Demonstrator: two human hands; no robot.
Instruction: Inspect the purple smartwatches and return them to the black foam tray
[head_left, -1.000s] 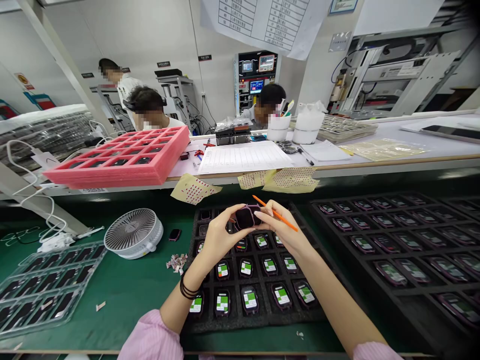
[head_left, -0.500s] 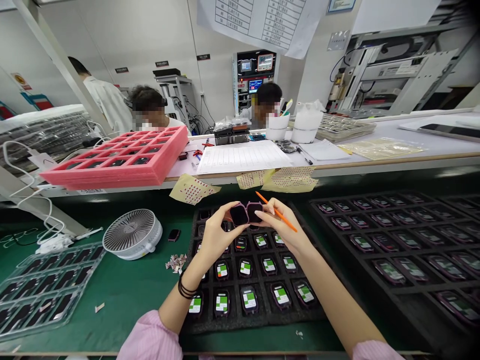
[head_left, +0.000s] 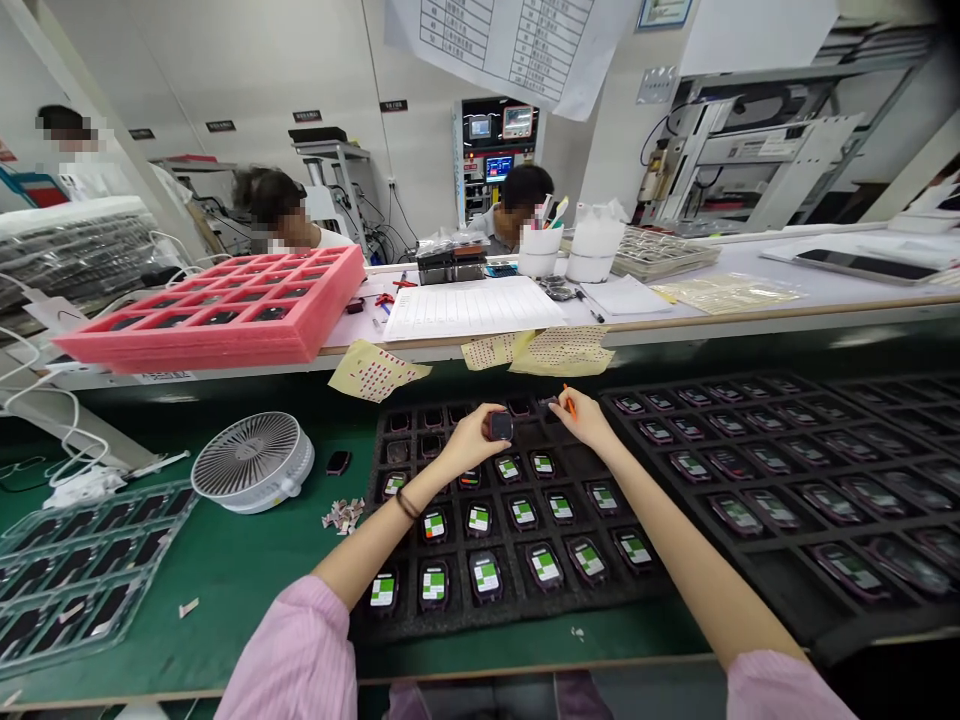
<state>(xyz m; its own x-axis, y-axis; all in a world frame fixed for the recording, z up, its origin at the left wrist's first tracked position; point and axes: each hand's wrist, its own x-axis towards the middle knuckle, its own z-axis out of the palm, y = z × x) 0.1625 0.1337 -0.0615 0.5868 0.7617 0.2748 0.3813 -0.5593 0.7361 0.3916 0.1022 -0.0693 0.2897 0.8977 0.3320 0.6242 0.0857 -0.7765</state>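
Note:
My left hand is closed on a smartwatch body with a dark screen, raised over a black foam tray. My right hand is at the tray's far right corner, with an orange pen-like stick held between its fingers. Its fingertips are at another dark watch body; whether they still grip it, I cannot tell. Nearer me in the tray, several watches show green and white screens. Those in the far rows are dark.
More black trays of watches lie at the right. To the left are a round fan, a lone watch, paper scraps and a clear plastic tray. A pink foam tray sits on the shelf; people sit beyond.
Before, my hands held two dark watches side by side. Now they are apart: the right has gone to the tray's far right corner, and the left keeps one watch. The view has shifted right.

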